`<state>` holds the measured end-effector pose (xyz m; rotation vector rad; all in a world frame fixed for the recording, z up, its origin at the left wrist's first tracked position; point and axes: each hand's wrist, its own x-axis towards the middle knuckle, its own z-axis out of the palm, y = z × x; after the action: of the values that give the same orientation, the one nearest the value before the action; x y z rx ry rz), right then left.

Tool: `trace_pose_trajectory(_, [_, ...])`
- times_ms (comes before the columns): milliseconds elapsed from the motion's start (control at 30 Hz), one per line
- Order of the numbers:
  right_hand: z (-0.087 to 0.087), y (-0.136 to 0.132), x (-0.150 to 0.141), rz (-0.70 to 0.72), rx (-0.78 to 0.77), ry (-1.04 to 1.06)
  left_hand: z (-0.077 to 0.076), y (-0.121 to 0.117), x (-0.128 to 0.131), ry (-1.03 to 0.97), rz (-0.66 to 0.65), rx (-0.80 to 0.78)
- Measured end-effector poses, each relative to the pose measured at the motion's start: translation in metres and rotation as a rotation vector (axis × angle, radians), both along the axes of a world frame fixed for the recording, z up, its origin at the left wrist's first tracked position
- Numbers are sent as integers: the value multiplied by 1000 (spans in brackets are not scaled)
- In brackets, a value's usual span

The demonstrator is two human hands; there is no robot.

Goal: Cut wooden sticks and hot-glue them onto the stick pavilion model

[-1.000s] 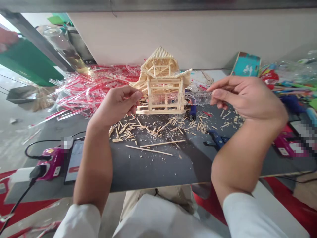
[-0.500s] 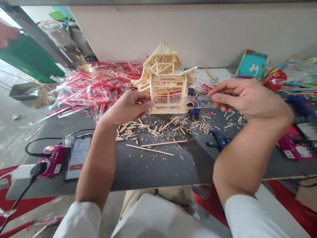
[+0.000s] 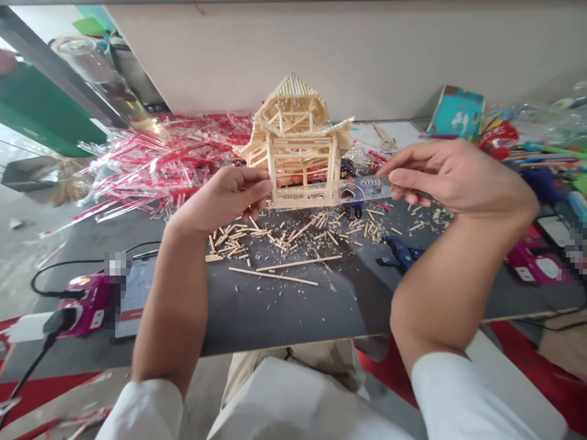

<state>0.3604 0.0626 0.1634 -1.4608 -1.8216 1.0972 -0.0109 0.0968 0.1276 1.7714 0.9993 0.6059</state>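
A model pavilion made of thin wooden sticks, with a tiered roof, stands upright at the middle of the table. My left hand is closed at its lower left corner, thumb and fingers pinching the corner post. Between the thumb and fingers of my right hand is the right end of a clear plastic ruler. The ruler runs across the front of the pavilion's base, its left end close to my left thumb. Whether the left fingers also touch the ruler cannot be made out.
Cut stick pieces and two long sticks lie on the dark table. Red-and-clear plastic wrappers pile up behind at left. Blue-handled pliers lie near my right forearm. A phone and purple power strip sit at left.
The ruler has dropped slightly and turned its flat face more toward me, now lying across the pavilion's base. The whole view has shifted a little; both hands keep their grip.
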Motion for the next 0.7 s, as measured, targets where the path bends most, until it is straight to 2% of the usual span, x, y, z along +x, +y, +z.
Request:
trace_pose_trajectory(233, [-6, 7, -2, 78, -72, -1, 2, -1, -2, 16, 5, -31])
trace_pose_trajectory(500, [4, 0, -8, 35, -107, -21, 2, -1, -1, 9, 20, -51])
trace_pose_trajectory(700, [3, 1, -11, 51, -129, -3, 1, 0, -2, 25, -2, -21])
